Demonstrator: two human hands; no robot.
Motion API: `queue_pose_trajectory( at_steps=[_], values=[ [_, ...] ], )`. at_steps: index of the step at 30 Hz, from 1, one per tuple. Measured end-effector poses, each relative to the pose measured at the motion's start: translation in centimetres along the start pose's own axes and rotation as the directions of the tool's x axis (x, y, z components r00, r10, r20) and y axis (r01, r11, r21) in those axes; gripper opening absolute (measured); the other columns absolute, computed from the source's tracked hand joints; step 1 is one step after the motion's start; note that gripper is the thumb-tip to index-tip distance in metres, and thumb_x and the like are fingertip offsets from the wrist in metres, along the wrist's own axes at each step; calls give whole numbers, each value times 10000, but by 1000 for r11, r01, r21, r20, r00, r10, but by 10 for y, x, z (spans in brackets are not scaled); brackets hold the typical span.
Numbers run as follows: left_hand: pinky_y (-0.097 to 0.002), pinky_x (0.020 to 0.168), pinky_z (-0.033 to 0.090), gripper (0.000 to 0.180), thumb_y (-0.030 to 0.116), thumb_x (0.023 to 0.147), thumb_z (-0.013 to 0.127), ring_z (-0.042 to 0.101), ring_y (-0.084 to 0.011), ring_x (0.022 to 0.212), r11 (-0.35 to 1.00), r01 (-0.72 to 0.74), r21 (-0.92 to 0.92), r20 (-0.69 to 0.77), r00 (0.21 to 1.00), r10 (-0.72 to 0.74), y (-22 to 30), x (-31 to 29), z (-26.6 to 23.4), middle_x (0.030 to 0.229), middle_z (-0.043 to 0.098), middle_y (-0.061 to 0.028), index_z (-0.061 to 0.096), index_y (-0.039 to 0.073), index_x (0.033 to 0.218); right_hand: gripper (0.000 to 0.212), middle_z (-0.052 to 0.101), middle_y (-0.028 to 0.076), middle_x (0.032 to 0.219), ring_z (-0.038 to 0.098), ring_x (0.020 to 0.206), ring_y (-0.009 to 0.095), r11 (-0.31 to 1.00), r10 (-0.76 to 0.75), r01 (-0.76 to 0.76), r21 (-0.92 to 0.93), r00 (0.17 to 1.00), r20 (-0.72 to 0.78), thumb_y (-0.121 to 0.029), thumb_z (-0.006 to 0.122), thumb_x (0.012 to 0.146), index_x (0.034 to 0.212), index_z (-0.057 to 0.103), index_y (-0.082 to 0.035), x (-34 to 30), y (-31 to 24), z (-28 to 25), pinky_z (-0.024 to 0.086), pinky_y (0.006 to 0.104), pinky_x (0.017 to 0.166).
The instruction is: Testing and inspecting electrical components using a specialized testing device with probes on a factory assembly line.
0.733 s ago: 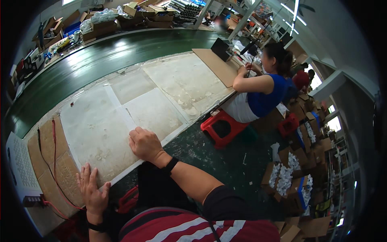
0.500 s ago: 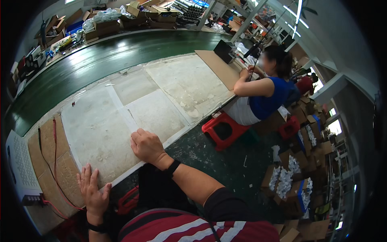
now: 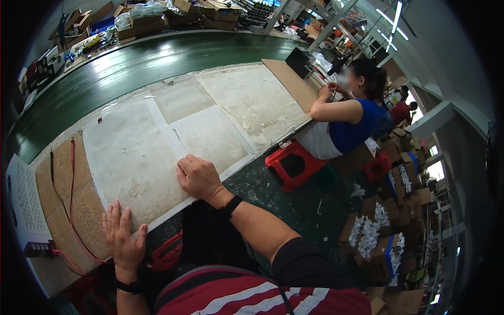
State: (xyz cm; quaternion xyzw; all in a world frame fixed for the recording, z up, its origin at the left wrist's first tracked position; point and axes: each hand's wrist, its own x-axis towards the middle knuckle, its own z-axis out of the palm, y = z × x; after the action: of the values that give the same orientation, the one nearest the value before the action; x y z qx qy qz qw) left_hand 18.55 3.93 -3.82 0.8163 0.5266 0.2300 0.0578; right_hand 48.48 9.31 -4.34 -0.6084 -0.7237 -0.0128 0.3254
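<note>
My left hand [image 3: 124, 236] lies flat with fingers spread on the near edge of the worktable, holding nothing. The worktable is covered with worn, pale sheets [image 3: 126, 157]. Farther right, my right hand [image 3: 200, 177] rests on the same surface in a loose fist, its fingers curled under; nothing shows in it. Left of my left hand are a brown board [image 3: 58, 184] and two thin test leads, one red [image 3: 72, 173] and one black [image 3: 52, 181]. They run toward a dark terminal block [image 3: 39, 249] on a white device [image 3: 26, 205] with a printed panel.
A green conveyor belt [image 3: 131, 60] runs along the table's far side. At right a co-worker in a blue top [image 3: 353, 123] sits on a red stool [image 3: 296, 165], beside a cardboard sheet [image 3: 289, 86]. Cardboard boxes with white pieces [image 3: 370, 236] stand on the floor at right.
The whole view has shifted slightly, with the table sitting a little higher and farther right. Both hands keep their poses on the table.
</note>
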Motion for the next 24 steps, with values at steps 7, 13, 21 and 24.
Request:
queue_pose_trajectory(
  at_steps=[7, 13, 21, 24],
  values=[
    [-550, 1236, 260, 515, 267, 827, 760, 426, -414, 1443, 999, -23, -42, -47, 999, 21, -3, -5, 1, 1523, 494, -240, 651, 8, 1259, 131, 616, 107, 809, 662, 746, 331, 999, -6, 4, -50, 999, -42, -160, 664, 901, 815, 623, -72, -3, -4, 1, 545, 435, 674],
    [-545, 1232, 271, 497, 203, 809, 779, 413, -423, 1450, 997, 20, -73, -7, 1000, -21, -1, 3, -10, 1527, 485, -243, 652, 7, 1248, 138, 627, 112, 819, 667, 768, 337, 997, 28, -28, -65, 1000, -11, -176, 654, 908, 819, 629, -74, 0, -3, 2, 547, 442, 693],
    [-461, 1150, 403, 298, 58, 852, 735, 524, -396, 1351, 980, -10, -200, -224, 974, -35, 1, 31, -9, 1413, 579, -232, 679, 10, 1142, 140, 631, 118, 827, 668, 778, 345, 998, 33, -34, -50, 999, -13, -183, 649, 913, 824, 632, -76, -1, -4, 2, 548, 451, 702],
    [-421, 940, 514, 122, 27, 869, 717, 650, -358, 1076, 888, -131, -442, -266, 964, 10, 2, 35, -3, 1124, 684, -199, 677, 5, 981, 141, 631, 119, 827, 667, 778, 346, 998, 36, -37, -49, 999, -14, -183, 649, 913, 823, 632, -77, -1, -4, 1, 548, 454, 703]
  ],
)
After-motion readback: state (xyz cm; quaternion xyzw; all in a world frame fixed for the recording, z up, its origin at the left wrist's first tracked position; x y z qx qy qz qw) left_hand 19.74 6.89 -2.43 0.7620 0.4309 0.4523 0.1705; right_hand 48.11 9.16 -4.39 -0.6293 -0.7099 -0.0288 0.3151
